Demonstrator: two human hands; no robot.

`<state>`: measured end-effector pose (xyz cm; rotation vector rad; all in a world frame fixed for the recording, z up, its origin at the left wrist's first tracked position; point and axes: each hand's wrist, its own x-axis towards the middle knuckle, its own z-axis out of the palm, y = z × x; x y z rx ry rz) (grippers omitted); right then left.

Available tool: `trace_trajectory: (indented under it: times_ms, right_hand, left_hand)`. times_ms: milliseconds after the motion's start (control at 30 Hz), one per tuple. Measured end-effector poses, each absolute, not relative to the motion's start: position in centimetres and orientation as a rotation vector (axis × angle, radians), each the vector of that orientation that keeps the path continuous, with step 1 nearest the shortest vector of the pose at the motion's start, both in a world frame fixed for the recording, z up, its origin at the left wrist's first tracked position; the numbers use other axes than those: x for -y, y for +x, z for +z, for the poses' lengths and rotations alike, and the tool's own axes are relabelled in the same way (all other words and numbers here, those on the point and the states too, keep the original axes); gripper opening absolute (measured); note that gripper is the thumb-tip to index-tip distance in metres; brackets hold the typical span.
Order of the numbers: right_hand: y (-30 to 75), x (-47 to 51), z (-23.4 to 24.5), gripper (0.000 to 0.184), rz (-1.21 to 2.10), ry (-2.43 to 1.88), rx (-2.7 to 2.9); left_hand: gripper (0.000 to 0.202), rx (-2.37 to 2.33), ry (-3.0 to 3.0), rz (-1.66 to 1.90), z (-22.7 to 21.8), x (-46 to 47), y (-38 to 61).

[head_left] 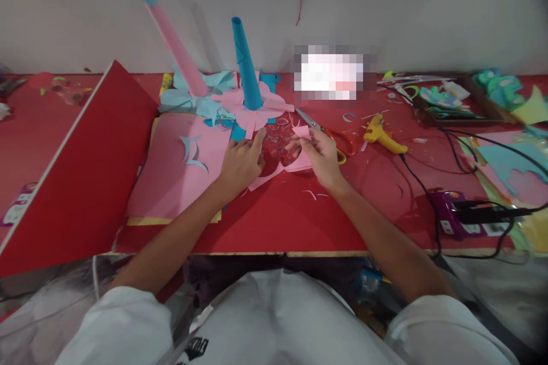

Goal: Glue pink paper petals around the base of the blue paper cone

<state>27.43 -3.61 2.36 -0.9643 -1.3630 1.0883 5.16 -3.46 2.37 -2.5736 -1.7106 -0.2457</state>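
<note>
A white shirt [278,319] is filling the bottom of the frame, with two bare arms reaching up toward the middle. The right hand [324,155], right of centre, is pinching a small piece of pink paper [302,132] between thumb and fingers. More pink paper [298,164] is lying just below that hand. The left hand [243,162], near the centre, is turning its back to the camera; its index finger is stretching forward and the others are curling under, so I cannot tell whether they are grasping anything. Just beyond it, a blue paper cone [247,65] is standing on a pink paper flower [270,116]. A pink paper cone [177,51] is leaning in the upper left. Orange-handled scissors [339,140] are lying behind the right hand, and a yellow glue gun [384,134] is resting right of centre. Pink sheets [171,165] are lying left of centre on the red table [291,222].
</note>
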Motion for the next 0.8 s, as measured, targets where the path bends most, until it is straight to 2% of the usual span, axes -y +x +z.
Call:
trace_trajectory:
  times_ms: [133,300,367,567,600,700,800]
  right_hand:
    - [27.5,3.4,2.0,0.034,1.056,-1.006,1.356]
    - [27.8,2.9,1.4,0.028,1.004,-1.031,1.341]
    - [27.9,2.9,1.2,0.025,1.008,-1.028,1.339]
    - [27.9,2.8,1.2,0.028,1.011,-1.041,1.333]
    - [28.0,2.8,1.2,0.029,1.01,-1.053,1.327]
    - [28.3,2.6,1.1,0.03,1.013,-1.072,1.31]
    - [28.7,2.3,0.6,0.031,1.007,-1.07,1.306]
  left_hand:
    - [0.068,1.782,-2.437,-0.372,2.9,2.1,3.0]
    - [0.038,1.97,-2.239,-0.508,4.3,0.6,-0.1]
    - [0.032,1.94,-2.286,-0.568,4.5,0.6,0.1]
    - [0.047,1.648,-3.01,-0.82,2.3,3.4,5.8]
    - [0.046,1.612,-3.099,-0.81,1.9,3.9,6.6]
    - [0.026,1.625,-3.064,-0.882,1.5,4.4,7.2]
    - [0.027,1.642,-3.016,-0.897,2.1,3.6,5.9]
